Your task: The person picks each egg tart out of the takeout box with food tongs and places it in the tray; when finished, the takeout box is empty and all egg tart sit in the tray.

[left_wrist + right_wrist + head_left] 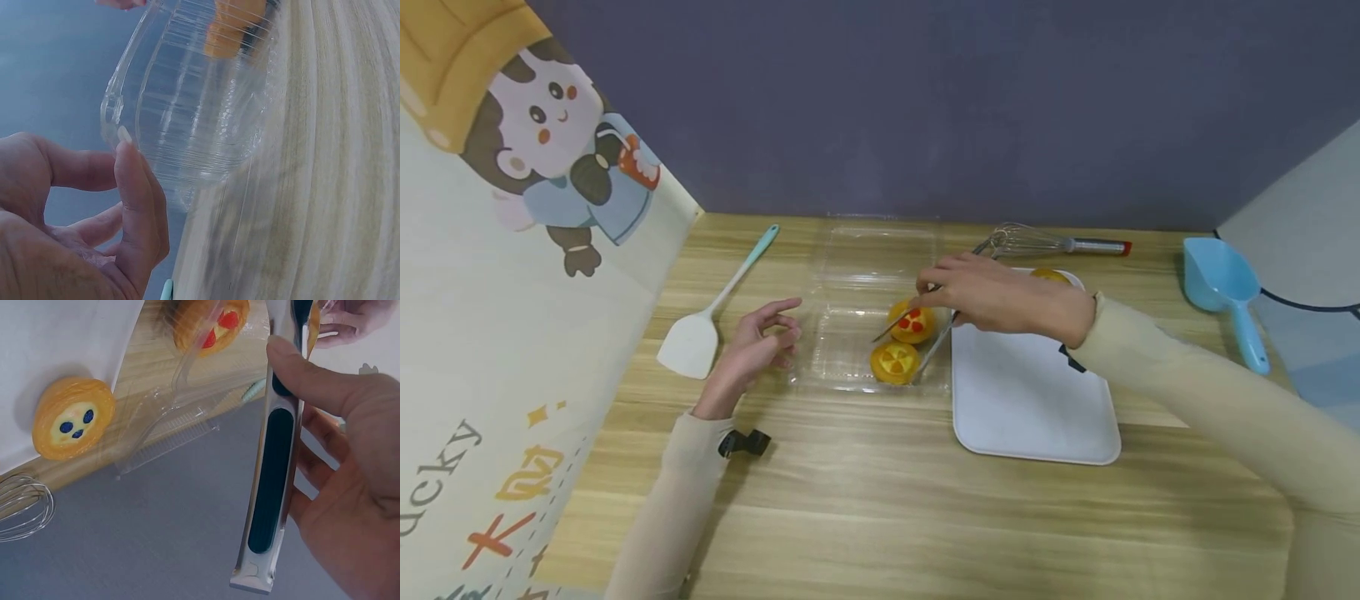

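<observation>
My right hand (992, 292) grips metal tongs (272, 481) with dark teal grip pads. The spread tong tips reach down into a clear plastic clamshell box (846, 342), on either side of an egg tart topped with yellow pieces (895, 362). Just behind it in the box sits a tart with red pieces (912, 323). My left hand (752, 346) hovers at the box's left edge, fingers loosely bent and holding nothing; in the left wrist view a fingertip is close to the rim, and contact is unclear. A blueberry tart (74, 419) lies on the white tray (1033, 408).
A white spatula (691, 343) with a mint handle lies left of the box. Behind the tray is a whisk (1037, 242). The light blue scoop (1221, 275) stands at the far right. A dark wall (955, 108) closes off the table's back edge.
</observation>
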Tool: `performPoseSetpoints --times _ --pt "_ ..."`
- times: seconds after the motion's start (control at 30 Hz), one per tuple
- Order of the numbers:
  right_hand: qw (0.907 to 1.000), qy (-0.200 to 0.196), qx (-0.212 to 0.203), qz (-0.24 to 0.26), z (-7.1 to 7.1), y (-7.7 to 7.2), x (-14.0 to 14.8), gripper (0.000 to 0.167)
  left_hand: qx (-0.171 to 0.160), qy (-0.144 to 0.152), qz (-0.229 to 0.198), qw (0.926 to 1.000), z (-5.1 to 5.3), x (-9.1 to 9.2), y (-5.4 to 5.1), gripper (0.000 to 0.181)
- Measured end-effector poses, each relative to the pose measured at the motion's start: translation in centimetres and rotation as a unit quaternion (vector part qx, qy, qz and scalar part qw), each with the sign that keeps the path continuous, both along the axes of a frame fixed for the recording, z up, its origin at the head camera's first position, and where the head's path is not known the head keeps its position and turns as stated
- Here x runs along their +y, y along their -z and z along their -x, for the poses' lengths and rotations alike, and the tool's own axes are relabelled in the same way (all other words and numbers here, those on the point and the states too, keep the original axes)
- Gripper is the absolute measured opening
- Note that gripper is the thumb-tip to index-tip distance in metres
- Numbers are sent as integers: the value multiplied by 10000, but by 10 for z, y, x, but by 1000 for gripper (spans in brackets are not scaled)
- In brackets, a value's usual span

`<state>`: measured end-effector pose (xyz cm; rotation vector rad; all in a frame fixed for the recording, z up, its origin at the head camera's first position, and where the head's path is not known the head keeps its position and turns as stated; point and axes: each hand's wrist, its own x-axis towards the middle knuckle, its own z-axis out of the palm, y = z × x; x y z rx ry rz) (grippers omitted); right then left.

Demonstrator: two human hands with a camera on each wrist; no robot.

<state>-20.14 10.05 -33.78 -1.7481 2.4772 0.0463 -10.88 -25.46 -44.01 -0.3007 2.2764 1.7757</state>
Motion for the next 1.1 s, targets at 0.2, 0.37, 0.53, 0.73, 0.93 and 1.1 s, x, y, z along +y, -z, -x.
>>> performPoseSetpoints --times 0.2,0.37,0.53,0.73,0.93,1.1 --pt "9999 -77 75 -101 3 5 -5 64 28 -31 -1 10000 0 1 1 60" --pt "9998 -160 94 -73 7 7 -7 63 60 -101 -43 9999 1 1 2 60" --pt "9997 -159 162 -71 11 6 -7 63 95 -112 -16 9999 1 1 2 59" --pt "9994 -229 219 -159 10 9 -10 60 101 -123 -3 9999 0 2 2 59" --pt "9990 -271 324 -172 10 15 -12 55 106 -130 9 9999 0 2 1 59" --pt "9991 -187 340 -144 8 17 -14 49 95 -112 1 9999 0 2 1 59"
